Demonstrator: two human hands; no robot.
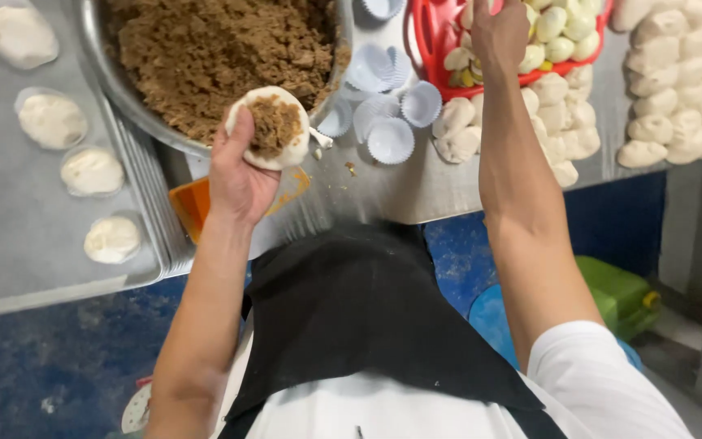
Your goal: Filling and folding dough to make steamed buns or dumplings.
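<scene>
Black apron cloth [367, 325] hangs closest to us, below the near edge of the steel tabletop [392, 191]. Along the table's left edge we see a flat grey metal tray [10, 211] carrying round white filled buns [52, 120] in a column. Our left hand [237, 175] cups a flattened round of white dough heaped with brown shredded filling [270, 126]; the dough rests in the curled fingers, clamped from below, just before the large steel bowl of brown shredded filling [221, 49]. White pleated paper cups [390, 140] lie at mid-table. Our right hand [499, 32] reaches into the red plastic basket of pale peeled pieces [432, 57] at the far edge; we cannot tell whether its fingers grip anything. White dough balls [676, 89] crowd the right edge.
</scene>
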